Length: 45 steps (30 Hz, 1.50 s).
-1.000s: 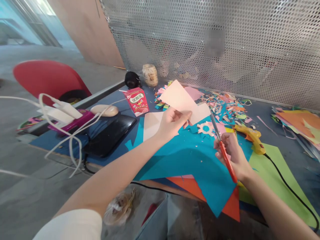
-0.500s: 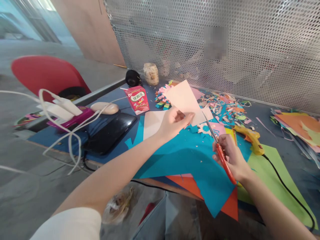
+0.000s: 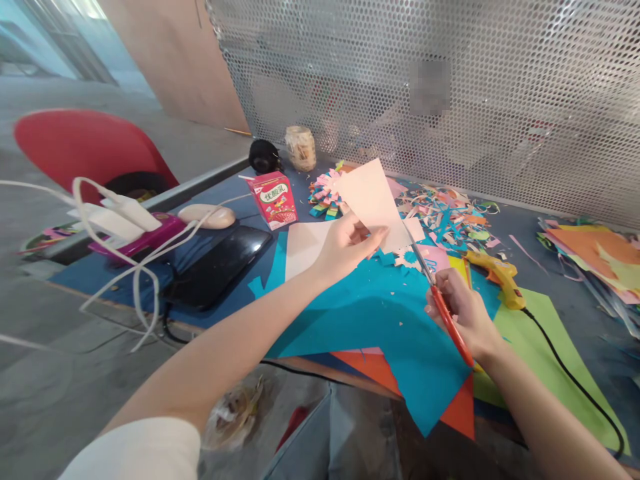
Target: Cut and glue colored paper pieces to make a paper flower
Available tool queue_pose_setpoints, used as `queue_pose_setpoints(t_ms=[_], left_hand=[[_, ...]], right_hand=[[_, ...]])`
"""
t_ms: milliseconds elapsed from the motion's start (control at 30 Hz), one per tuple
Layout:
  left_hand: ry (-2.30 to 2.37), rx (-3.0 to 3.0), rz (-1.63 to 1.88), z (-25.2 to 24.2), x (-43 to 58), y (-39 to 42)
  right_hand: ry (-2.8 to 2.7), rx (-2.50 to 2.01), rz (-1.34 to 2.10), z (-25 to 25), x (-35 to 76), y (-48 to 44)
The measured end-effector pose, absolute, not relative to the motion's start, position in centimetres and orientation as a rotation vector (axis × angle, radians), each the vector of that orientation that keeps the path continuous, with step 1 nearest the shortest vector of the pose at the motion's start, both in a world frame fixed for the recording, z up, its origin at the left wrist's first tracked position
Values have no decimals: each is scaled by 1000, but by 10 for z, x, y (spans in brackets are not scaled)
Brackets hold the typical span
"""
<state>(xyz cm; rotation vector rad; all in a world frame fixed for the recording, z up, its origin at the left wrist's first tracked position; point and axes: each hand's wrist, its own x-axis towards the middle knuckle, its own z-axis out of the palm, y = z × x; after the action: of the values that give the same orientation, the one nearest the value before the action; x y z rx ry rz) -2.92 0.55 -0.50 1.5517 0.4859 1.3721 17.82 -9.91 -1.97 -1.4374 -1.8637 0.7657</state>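
Observation:
A pale pink sheet of paper (image 3: 373,197) is pinched in my left hand (image 3: 350,243), tilted above the table. My right hand (image 3: 463,310) is wrapped round the red handles of a pair of scissors (image 3: 449,323). The scissors' blades point up and left, their tips at the right edge of the pink sheet. Under both hands lies a large blue sheet (image 3: 350,313). Just behind my left hand sits a fringed paper piece (image 3: 327,190) in pink, blue and green.
Paper scraps (image 3: 453,217) are heaped before the mesh screen (image 3: 450,140). A yellow glue gun (image 3: 500,277) lies at right on a green sheet (image 3: 545,347). To the left are a red carton (image 3: 274,200), a black phone (image 3: 220,267) and a power strip (image 3: 137,243).
The pink sheet has turned slightly, its top corner shifting right. The scissors have moved very little, and both hands keep their hold.

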Motion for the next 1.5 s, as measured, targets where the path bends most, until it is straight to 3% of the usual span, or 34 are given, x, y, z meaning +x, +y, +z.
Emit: queue_pose_setpoints(t_ms=[1500], left_hand=[[536, 1648, 1154, -8, -30, 5]], right_hand=[[-1867, -1548, 615, -8, 171, -101]])
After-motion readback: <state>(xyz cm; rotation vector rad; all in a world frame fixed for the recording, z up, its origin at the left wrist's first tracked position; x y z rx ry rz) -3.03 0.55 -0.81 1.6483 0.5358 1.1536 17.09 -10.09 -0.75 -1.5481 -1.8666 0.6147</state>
